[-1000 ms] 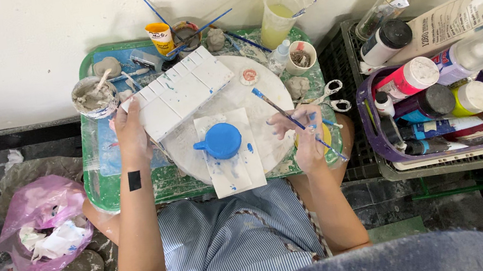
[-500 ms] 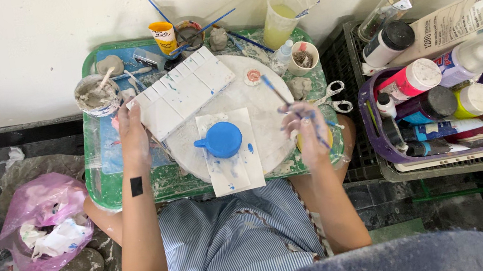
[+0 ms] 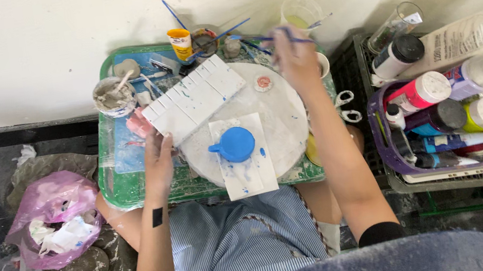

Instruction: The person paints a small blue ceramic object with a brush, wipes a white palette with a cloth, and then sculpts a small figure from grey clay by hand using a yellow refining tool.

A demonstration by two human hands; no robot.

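Note:
A blue painted clay piece (image 3: 234, 144) lies on a white paper sheet (image 3: 247, 175) on a round white board (image 3: 279, 114) over a green tray (image 3: 117, 194). My left hand (image 3: 158, 158) rests flat on the tray, touching the lower corner of a white segmented palette (image 3: 193, 98). My right hand (image 3: 295, 58) is stretched to the tray's far edge, holding a thin blue-handled paintbrush (image 3: 297, 38) just below a clear cup of yellowish water (image 3: 300, 13).
A yellow paint bottle (image 3: 180, 41), a small jar with brushes (image 3: 203, 41) and a cup of grey slurry (image 3: 112, 96) stand at the back. Scissors (image 3: 346, 106) lie right of the board. A purple basket (image 3: 386, 153) of paint bottles sits right; a pink bag (image 3: 55, 218) left.
My right hand has lifted off the round board and reached away from me to the water cup with the brush. My left hand has stayed by the palette.

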